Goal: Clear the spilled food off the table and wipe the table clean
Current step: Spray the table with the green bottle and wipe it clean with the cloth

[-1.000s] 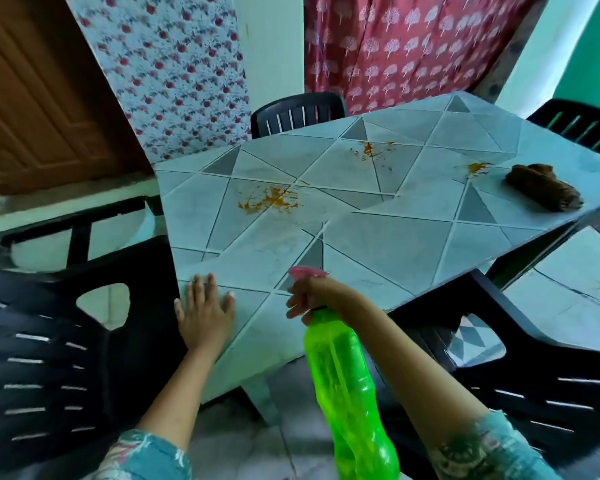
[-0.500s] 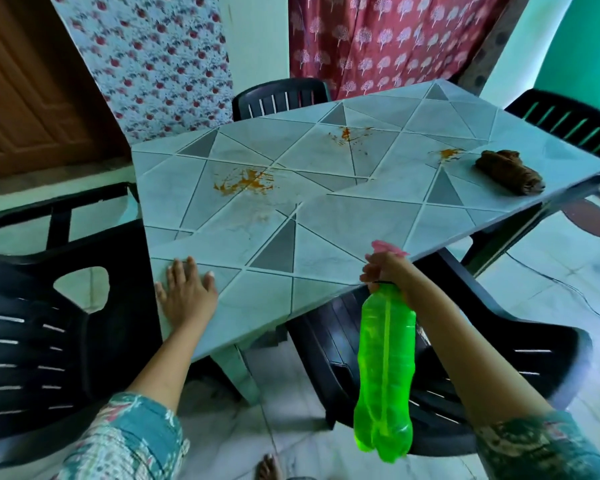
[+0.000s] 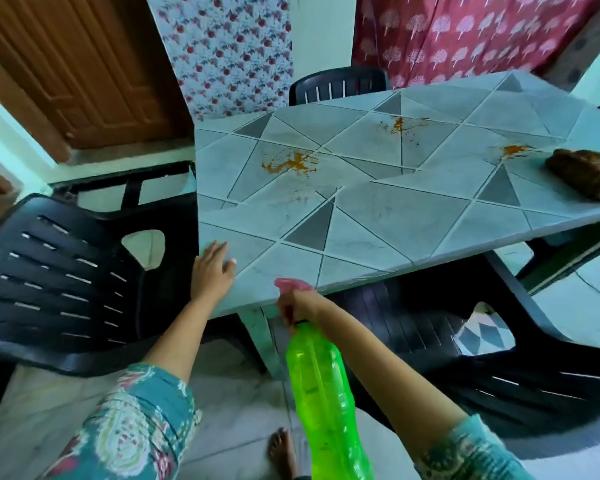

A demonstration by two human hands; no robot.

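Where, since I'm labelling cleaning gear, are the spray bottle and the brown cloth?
spray bottle [image 3: 326,400], head view, middle of its green body
brown cloth [image 3: 586,174], head view, middle of the bundle

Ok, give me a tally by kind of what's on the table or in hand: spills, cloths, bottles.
Orange food spills: 3
Brown cloth: 1
Green spray bottle, gripped by the right hand: 1
Total: 5
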